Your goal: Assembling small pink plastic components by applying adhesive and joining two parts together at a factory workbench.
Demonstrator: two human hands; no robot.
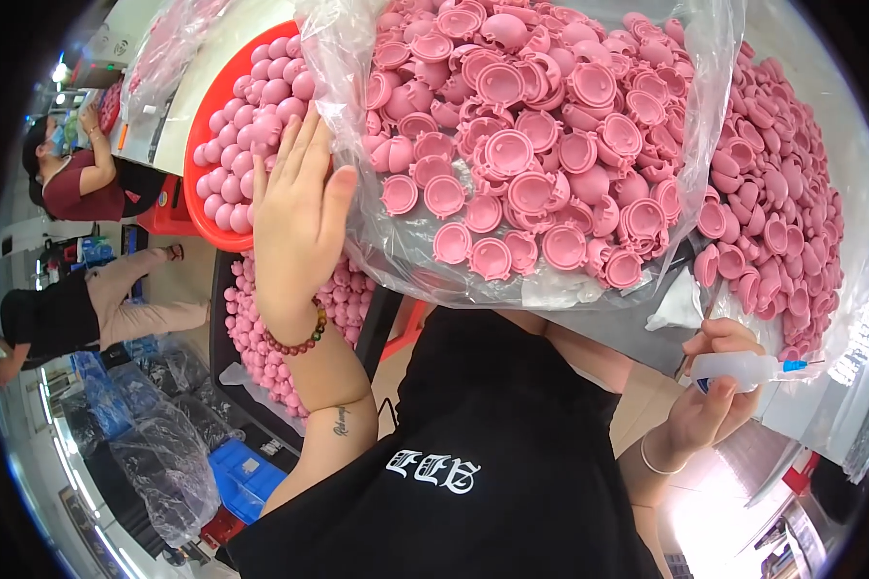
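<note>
My left hand [302, 198] is stretched out flat, its fingers extended and the thumb apart. Its fingertips reach over the edge of a round red tray [199, 198] holding many pink balls [232, 154]. The wrist and forearm pass above a dark bin of smaller-looking pink balls [261, 333]. On the other side, my right hand [710, 410] grips a small translucent squeeze bottle [734, 369] with a thin blue needle tip, which points to the right. Between the hands lies a heap of pink half-shells [541, 145] in a clear plastic bag [357, 232].
A second pile of pink half-shells [772, 193] lies at the right on clear plastic. A crumpled white tissue [678, 301] sits at the table's near edge. At the left, one person [77, 174] sits working and another [77, 309] stands; a blue crate [246, 478] is on the floor.
</note>
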